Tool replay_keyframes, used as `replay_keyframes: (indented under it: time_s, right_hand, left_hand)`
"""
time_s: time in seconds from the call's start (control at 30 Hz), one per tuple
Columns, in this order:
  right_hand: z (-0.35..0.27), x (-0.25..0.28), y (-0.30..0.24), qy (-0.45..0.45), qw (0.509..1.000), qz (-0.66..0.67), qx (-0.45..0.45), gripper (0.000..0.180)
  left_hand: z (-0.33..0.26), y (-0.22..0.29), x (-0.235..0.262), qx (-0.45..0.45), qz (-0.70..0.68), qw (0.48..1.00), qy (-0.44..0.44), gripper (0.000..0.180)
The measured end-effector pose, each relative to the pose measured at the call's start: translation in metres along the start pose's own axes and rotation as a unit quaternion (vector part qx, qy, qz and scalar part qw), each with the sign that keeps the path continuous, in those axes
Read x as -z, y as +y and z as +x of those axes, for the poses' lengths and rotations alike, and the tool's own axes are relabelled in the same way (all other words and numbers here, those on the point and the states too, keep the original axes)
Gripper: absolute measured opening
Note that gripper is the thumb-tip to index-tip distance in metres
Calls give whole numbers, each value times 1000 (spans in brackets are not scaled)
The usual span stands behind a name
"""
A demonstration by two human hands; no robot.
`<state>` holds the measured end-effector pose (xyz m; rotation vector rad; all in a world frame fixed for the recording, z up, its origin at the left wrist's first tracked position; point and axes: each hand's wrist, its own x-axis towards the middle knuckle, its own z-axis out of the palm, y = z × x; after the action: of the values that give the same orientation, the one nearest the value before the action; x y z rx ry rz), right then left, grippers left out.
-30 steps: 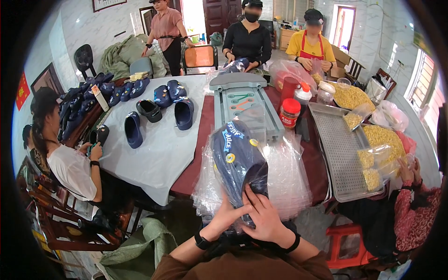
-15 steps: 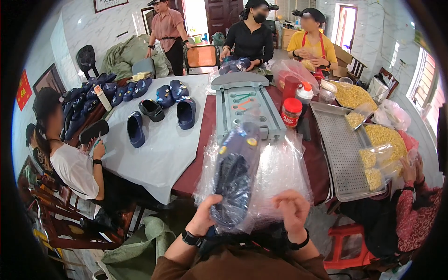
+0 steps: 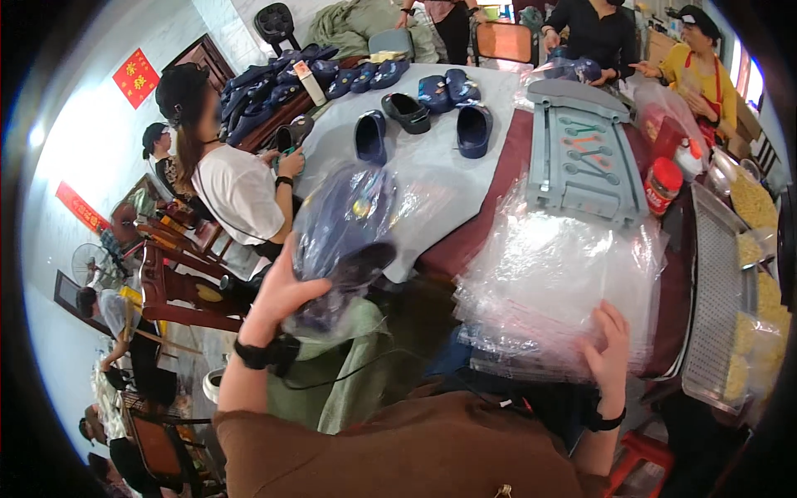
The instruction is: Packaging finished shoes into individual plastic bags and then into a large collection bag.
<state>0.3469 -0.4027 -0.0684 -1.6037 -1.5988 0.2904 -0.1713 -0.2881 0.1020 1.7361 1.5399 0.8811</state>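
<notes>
Bagged clog [image 3: 344, 241] left of bag stack [image 3: 556, 290]

A clear plastic bag holding a dark navy clog [image 3: 344, 236] sits left of centre in the frame, gripped from below by the left hand [image 3: 278, 299]. A thick stack of empty clear plastic bags [image 3: 556, 290] lies right of centre, with the right hand [image 3: 610, 353] resting on its lower right corner. In the upper right stands a squat red jar with a white label band [image 3: 662, 184]. Two red paper signs with yellow characters hang on the pale wall at the left: a diamond-shaped one [image 3: 135, 76] in the upper left and a long strip [image 3: 80, 207] lower down. Clear bags of yellow pieces [image 3: 751, 199] line the right edge.
</notes>
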Motion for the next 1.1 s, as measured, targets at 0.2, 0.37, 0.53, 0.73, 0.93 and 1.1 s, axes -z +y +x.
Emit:
replay_keyframes:
  time_s: [0.2, 0.37, 0.53, 0.73, 0.93, 1.1]
  right_hand:
    - [3, -9, -2, 22, 999, -37, 16, 51]
    - [-1, -14, -4, 30, 999, -33, 18, 51]
    - [-3, -20, -5, 37, 998, -39, 22, 49]
    - [-3, -20, 1, 61, 996, -60, 23, 48]
    - [-2, -23, 4, 63, 996, -65, 20, 48]
    - [-5, -24, 3, 64, 996, -64, 26, 49]
  left_hand:
    - [-67, -12, 71, 167, 483, 860, -4, 112]
    - [-123, 29, 105, 212, 513, 830, -60, 109]
    - [-168, 56, 138, 222, 470, 850, -81, 116]
    - [-172, 14, 148, 306, 335, 854, -256, 99]
    - [-140, -87, 105, 454, 154, 811, -335, 77]
    - [-122, -191, 88, 408, 234, 843, -261, 96]
